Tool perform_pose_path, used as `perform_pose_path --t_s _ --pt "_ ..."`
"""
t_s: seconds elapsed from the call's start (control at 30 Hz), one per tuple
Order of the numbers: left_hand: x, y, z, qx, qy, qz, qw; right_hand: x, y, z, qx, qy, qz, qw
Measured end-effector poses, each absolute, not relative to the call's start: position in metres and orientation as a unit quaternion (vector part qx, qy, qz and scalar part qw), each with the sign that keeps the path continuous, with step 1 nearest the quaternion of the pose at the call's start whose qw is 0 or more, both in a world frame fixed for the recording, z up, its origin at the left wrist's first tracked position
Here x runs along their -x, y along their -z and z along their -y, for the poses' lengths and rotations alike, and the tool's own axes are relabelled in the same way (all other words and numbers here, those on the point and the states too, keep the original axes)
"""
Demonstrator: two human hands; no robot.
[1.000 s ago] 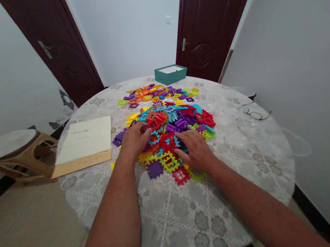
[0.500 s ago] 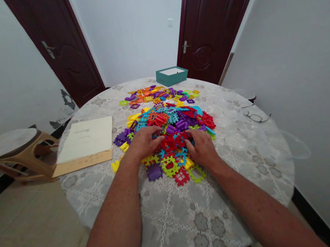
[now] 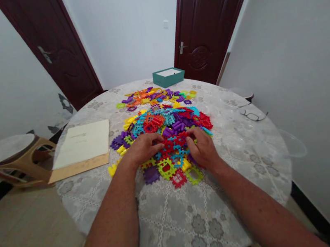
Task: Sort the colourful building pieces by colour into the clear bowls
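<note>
A large heap of plastic interlocking building blocks (image 3: 169, 119) in red, blue, purple, yellow and green lies mid-table. My left hand (image 3: 146, 146) is at the left side of the heap, thumb and fingers closed on the edge of a red interlocking block (image 3: 174, 141). From the other side, my right hand (image 3: 200, 145) is closed on red block at its right edge. Whether both hold one joined piece or separate ones is hard to tell. Nearer me lie a purple panel (image 3: 151, 175), a red window piece (image 3: 178, 178) and a green square frame (image 3: 194, 174).
Behind the heap is a smaller spread of blocks (image 3: 145, 98) and a teal box (image 3: 169, 80). A pale sheet on a board (image 3: 82, 143) lies left; eyeglasses (image 3: 254, 116) and clear plastic lie right on the round table (image 3: 174, 222). A stool (image 3: 17, 159) stands left.
The camera view has shifted slightly, so everything sits a little further left. Both hands stay at the red pieces with only small finger movements.
</note>
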State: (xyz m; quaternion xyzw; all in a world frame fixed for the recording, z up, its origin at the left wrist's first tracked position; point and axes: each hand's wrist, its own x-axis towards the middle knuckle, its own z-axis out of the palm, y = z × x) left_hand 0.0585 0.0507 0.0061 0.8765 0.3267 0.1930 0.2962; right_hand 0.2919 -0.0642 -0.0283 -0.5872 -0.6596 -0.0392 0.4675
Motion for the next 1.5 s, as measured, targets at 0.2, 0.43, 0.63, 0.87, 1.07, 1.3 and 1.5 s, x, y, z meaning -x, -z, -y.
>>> perform_pose_path --t_s 0.2,0.43,0.63,0.87,1.07,1.3,1.5 --pt "-0.076 -0.013 -0.040 -0.837 -0.295 -0.283 0.364 -0.278 0.023 0.067 0.517 -0.007 0.700 0.493" --pt "-0.091 -0.012 -0.030 -0.806 -0.297 -0.289 0.423 -0.275 0.029 0.064 0.546 -0.155 0.611 0.551" --pt "-0.084 -0.008 -0.038 -0.829 -0.302 -0.336 0.330 -0.288 0.030 0.059 0.569 -0.226 0.549 0.569" --pt "-0.084 0.010 -0.039 -0.893 -0.202 -0.369 0.158 -0.314 0.026 0.053 0.657 -0.148 0.497 0.547" --pt "-0.091 0.015 -0.033 -0.908 -0.197 -0.337 0.152 -0.309 0.031 0.053 0.652 -0.118 0.547 0.512" --pt "-0.096 0.021 -0.037 -0.902 -0.198 -0.353 0.147 -0.300 0.034 0.051 0.642 -0.092 0.591 0.480" --pt "-0.087 0.011 -0.047 -0.856 -0.260 -0.382 0.231 -0.298 0.034 0.048 0.642 -0.093 0.591 0.479"
